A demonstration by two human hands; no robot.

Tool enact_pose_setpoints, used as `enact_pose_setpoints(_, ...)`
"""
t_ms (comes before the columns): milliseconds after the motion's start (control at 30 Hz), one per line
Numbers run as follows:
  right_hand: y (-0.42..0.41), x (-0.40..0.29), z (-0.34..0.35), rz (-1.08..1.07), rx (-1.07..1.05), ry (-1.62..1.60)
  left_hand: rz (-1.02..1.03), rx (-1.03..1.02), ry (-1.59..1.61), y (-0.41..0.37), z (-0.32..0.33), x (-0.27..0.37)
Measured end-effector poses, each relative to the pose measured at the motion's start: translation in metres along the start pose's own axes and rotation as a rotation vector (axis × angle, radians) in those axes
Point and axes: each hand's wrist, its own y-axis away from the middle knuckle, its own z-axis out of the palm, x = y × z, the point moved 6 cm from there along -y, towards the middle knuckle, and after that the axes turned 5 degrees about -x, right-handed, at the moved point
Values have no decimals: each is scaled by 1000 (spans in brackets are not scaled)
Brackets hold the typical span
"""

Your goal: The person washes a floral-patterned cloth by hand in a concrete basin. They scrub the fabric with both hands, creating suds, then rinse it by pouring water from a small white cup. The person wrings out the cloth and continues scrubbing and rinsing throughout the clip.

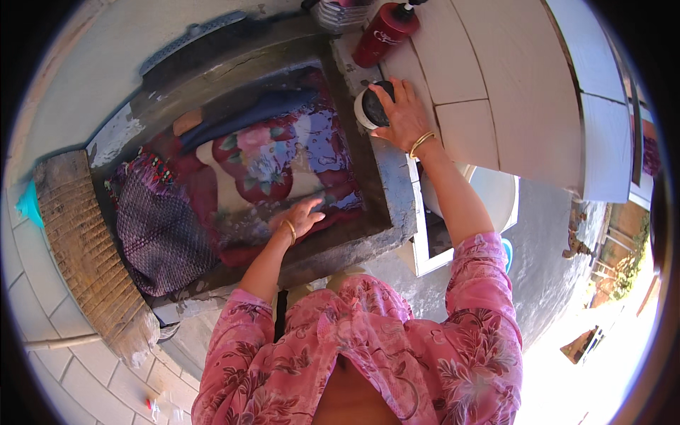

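Note:
A concrete wash basin (396,234) lies before me, holding wet cloths. Spread in it is a maroon and cream floral blanket (255,175), with a shiny wet patch at its right. My left hand (304,219) is low over the blanket's near side, fingers apart and holding nothing; I cannot tell whether it touches. On the basin's right ledge my right hand (406,114) grips a round white container (363,112) with a dark top, thumb and fingers spread around it. A dark blue cloth (255,114) lies along the far side, with a brown block (187,122), perhaps soap, near it.
A grey-purple woven cloth (159,239) with colourful fringe bunches at the basin's left, beside a ridged wooden washboard (90,249). A red pump bottle (385,36) stands on the tiled ledge (462,122) at right. Below is a white tub (496,191); a tap (578,241) juts out farther right.

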Motion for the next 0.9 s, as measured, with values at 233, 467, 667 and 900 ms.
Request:
enact_pose_setpoints(233, -29, 20, 25, -110, -290, 37, 35, 68, 947, -99, -17, 73)
enact_pose_setpoints(467, -3, -8, 33, -71, -189, -175, 184, 158, 1387, -161, -14, 110)
enact_pose_setpoints(667, 38, -31, 36, -46, -140, -468, 536, 134, 1589, -127, 2, 101)
enact_pose_setpoints(900, 82, -77, 39, -67, -294, -744, 602, 17, 1718, -45, 21, 88)
